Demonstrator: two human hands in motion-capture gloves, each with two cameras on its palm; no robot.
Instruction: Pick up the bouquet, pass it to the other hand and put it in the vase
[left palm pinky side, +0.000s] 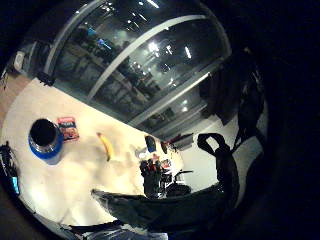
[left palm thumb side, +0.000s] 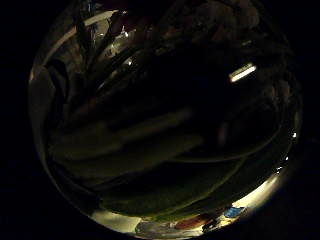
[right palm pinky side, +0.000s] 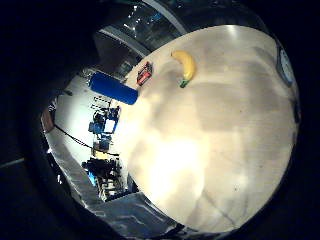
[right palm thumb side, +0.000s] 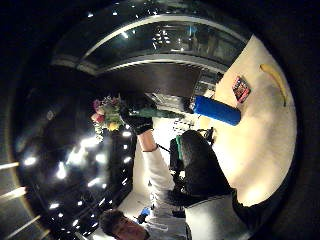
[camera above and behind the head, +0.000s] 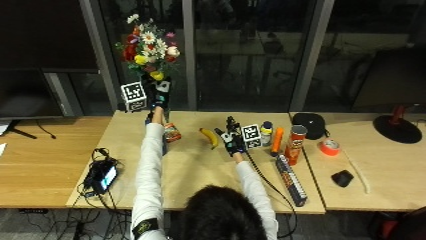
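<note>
While left hand (camera above and behind the head: 158, 95) lifts bouquet (camera above and behind the head: 148, 47) — vase hidden

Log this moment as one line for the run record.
left hand holds bouquet raised above table | right hand open, resting near banana | vase: bouquet not yet in

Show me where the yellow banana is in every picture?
Outside view: banana lies on the table beside the right hand.
Left little finger side view: banana lies on the table, near the blue vase.
Left thumb side view: not in it; stems fill it.
Right little finger side view: banana on the table.
Right thumb side view: banana at the table's edge.
Shared landmark: the blue vase.
</note>
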